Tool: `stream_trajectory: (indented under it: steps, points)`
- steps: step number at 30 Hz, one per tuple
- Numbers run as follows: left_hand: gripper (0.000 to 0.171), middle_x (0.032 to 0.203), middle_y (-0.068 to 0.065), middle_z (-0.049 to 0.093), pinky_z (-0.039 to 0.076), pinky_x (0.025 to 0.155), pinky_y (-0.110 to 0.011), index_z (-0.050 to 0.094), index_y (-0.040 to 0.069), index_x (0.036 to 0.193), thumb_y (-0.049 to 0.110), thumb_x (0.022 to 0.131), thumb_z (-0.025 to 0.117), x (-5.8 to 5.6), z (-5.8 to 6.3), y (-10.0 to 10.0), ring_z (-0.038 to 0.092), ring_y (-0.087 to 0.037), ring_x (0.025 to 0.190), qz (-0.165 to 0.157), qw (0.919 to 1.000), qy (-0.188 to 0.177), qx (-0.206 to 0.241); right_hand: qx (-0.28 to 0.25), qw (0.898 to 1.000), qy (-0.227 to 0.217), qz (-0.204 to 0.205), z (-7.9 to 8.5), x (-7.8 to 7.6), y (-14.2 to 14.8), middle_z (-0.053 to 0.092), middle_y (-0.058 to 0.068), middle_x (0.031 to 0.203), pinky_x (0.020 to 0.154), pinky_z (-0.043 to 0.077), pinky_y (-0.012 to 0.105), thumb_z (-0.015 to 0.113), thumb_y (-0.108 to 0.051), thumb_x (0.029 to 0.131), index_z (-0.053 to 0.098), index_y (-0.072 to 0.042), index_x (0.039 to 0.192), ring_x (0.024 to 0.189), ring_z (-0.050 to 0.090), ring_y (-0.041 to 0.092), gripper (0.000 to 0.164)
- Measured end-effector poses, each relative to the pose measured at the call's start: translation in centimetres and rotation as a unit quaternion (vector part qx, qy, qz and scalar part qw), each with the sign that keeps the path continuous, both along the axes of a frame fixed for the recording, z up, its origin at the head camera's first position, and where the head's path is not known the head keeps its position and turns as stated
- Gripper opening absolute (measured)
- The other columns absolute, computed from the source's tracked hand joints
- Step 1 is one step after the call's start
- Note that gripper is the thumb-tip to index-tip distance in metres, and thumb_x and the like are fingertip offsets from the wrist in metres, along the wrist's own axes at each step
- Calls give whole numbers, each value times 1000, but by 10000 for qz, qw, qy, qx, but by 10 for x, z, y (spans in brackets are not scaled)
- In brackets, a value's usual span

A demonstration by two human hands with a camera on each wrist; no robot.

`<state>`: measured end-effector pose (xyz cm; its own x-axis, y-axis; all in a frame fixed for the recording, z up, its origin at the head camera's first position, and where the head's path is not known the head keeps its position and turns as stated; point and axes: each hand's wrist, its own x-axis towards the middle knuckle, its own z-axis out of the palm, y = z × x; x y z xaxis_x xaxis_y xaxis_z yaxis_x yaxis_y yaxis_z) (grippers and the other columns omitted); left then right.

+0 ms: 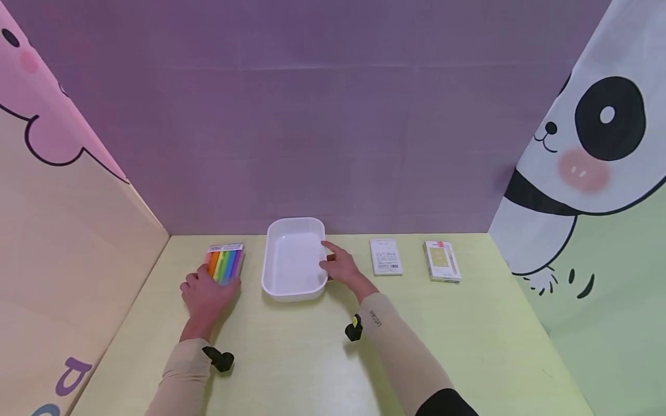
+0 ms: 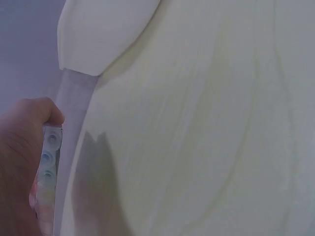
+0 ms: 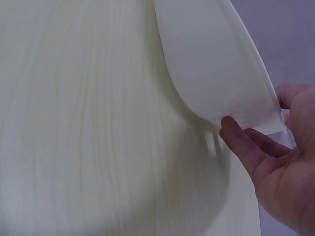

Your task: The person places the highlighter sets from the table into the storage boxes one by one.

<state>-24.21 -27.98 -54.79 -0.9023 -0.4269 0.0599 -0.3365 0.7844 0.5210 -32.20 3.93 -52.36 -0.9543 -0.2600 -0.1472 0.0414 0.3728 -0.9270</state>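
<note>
Near purple wall (image 1: 328,133), white tray (image 1: 293,260) lengthwise toward it, coloured pens (image 1: 225,266) likewise

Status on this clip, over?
Left hand grips flat clear pack of rainbow-coloured pens. Right hand holds white rectangular plastic tray. Two flat white boxes at right, untouched.

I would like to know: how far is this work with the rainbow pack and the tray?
Nothing looks finished: the white tray holds no item. In progress: the left grip holds the rainbow pack, beside the tray; the right grip holds the tray's rim. Probably remaining: the white box and the gold-patterned box, both lying untouched on the right.
</note>
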Motion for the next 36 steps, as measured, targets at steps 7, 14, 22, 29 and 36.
stream_trajectory:
  steps: [7, 14, 22, 29, 36]
  points:
    - [88, 117, -36, 41, 31, 85, -59, 32, -8, 138, 52, 82, 63, 1, 12, 4, 35, -50, 105, -90, 9991, 372, -167, 13, 10000, 4, -41, -1, 1, -1, 59, 17, 109, 63, 56, 33, 61, -8, 91, 43, -21, 148, 86, 64, 26, 61]
    - [88, 116, -34, 42, 29, 86, -59, 34, -8, 137, 55, 83, 62, 2, 26, 14, 36, -48, 106, -202, 9970, 726, -197, 238, 9995, 103, -185, -3, 1, 1, 59, 16, 109, 62, 56, 33, 59, -10, 92, 44, -22, 147, 84, 63, 24, 58]
    - [85, 120, -31, 42, 28, 89, -57, 33, -5, 140, 50, 83, 65, 4, 49, 29, 36, -45, 109, -251, 9942, 1048, -54, 459, 9980, 271, -346, -3, 1, 1, 62, 17, 112, 61, 55, 31, 58, -14, 92, 48, -21, 145, 85, 63, 23, 54]
    - [86, 119, -29, 44, 29, 89, -56, 35, -4, 140, 49, 81, 68, 6, 58, 39, 37, -44, 109, -288, 9928, 1162, 14, 576, 9968, 380, -406, 0, 2, -1, 63, 15, 111, 65, 55, 31, 58, -15, 91, 49, -20, 144, 87, 63, 22, 55]
    - [86, 118, -28, 45, 30, 88, -55, 36, -4, 139, 49, 80, 69, 6, 63, 51, 37, -44, 109, -334, 9901, 1358, 129, 715, 9952, 458, -483, 1, 3, -1, 64, 15, 110, 67, 54, 30, 58, -14, 90, 50, -19, 144, 88, 62, 22, 54]
